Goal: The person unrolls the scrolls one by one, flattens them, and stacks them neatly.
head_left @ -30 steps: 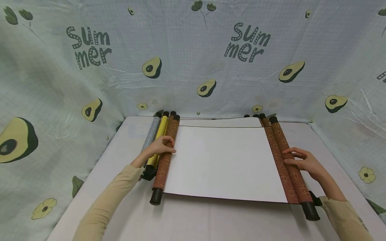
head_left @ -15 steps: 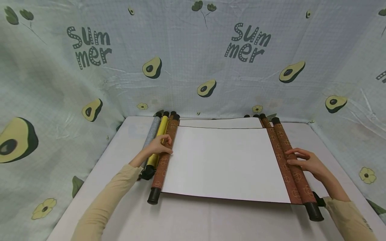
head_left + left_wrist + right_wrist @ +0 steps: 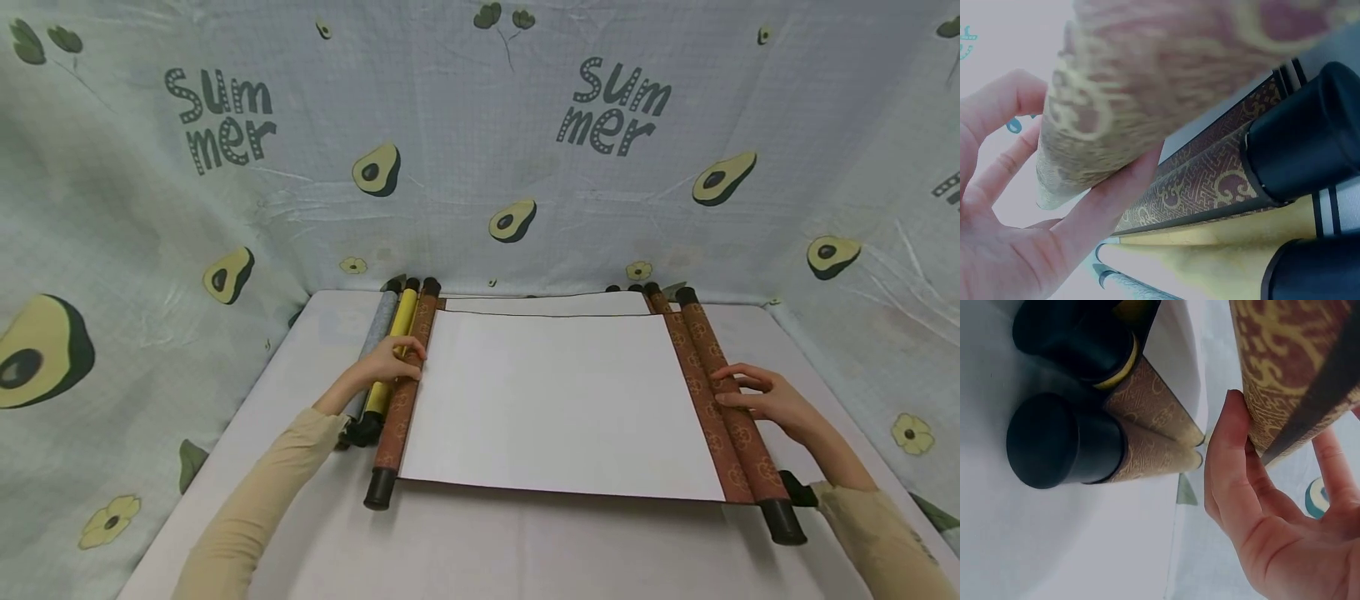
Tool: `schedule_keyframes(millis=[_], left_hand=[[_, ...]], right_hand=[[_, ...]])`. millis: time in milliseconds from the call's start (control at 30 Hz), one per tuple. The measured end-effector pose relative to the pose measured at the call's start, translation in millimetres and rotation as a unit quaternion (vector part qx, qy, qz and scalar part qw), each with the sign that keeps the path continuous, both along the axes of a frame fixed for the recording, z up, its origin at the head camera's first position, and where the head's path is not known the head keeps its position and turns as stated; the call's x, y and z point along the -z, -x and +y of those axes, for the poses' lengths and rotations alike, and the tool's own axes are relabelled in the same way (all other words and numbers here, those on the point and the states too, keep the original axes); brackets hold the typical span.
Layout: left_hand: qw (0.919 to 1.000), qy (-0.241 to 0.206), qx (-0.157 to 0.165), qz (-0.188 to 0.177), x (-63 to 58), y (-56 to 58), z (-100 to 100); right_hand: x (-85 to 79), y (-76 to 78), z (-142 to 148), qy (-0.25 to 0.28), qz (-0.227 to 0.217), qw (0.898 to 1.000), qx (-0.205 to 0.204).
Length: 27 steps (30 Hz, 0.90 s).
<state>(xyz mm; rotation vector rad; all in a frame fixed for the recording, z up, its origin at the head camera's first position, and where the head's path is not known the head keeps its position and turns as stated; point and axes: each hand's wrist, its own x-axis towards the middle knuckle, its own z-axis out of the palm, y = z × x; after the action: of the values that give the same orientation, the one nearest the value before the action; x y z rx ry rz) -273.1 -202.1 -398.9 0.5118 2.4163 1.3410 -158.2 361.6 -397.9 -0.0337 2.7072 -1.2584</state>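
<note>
A partly unrolled hanging scroll (image 3: pixel 555 400) spans the middle of the head view, blank white side up, with brown patterned rolls and black end caps at both sides. My left hand (image 3: pixel 390 360) grips the scroll's left roll (image 3: pixel 396 417); the left wrist view has thumb and fingers curled round that brown roll (image 3: pixel 1129 87). At the other side my right hand (image 3: pixel 765 402) holds the right roll (image 3: pixel 738 433), fingers over it and thumb below. In the right wrist view this roll (image 3: pixel 1291 362) is held above other capped rolls.
Beside the left hand lie a yellow roll (image 3: pixel 378 403) and a grey-blue roll (image 3: pixel 381 321). Beneath the held scroll is another brown roll (image 3: pixel 1204 187); more brown rolls (image 3: pixel 1154 450) lie at the right. A printed cloth (image 3: pixel 450 108) rises behind the table (image 3: pixel 480 550).
The left hand has moved slightly left with its roll, and the right hand slightly right with the other. The white sheet between them spans a little wider.
</note>
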Motion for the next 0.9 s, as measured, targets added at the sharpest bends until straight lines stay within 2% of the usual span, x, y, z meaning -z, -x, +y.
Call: schedule_keyframes(millis=[167,400,500,633,900], left_hand=[[0.9998,0.003,-0.011,-0.018,0.8,-0.8,-1.4],[0.9993,0.009,-0.017,0.032,3.1,0.6,-0.2],[0.9991,0.004,-0.02,0.038,3.5,2.2,0.0],[0.9994,-0.007,-0.022,0.026,2.8,3.4,-0.7],[0.9992,-0.014,-0.027,-0.026,-1.2,3.7,-2.0]], right_hand=[[-1.6,1.5,0.0,-0.002,-0.002,1.0,-0.001],[-2.5,4.1,1.6,-0.011,-0.007,1.0,0.0],[-3.0,4.2,2.1,-0.012,-0.008,1.0,-0.002],[-3.0,4.0,1.9,-0.012,-0.008,1.0,-0.004],[4.7,7.6,11.2,-0.02,0.005,1.0,0.0]])
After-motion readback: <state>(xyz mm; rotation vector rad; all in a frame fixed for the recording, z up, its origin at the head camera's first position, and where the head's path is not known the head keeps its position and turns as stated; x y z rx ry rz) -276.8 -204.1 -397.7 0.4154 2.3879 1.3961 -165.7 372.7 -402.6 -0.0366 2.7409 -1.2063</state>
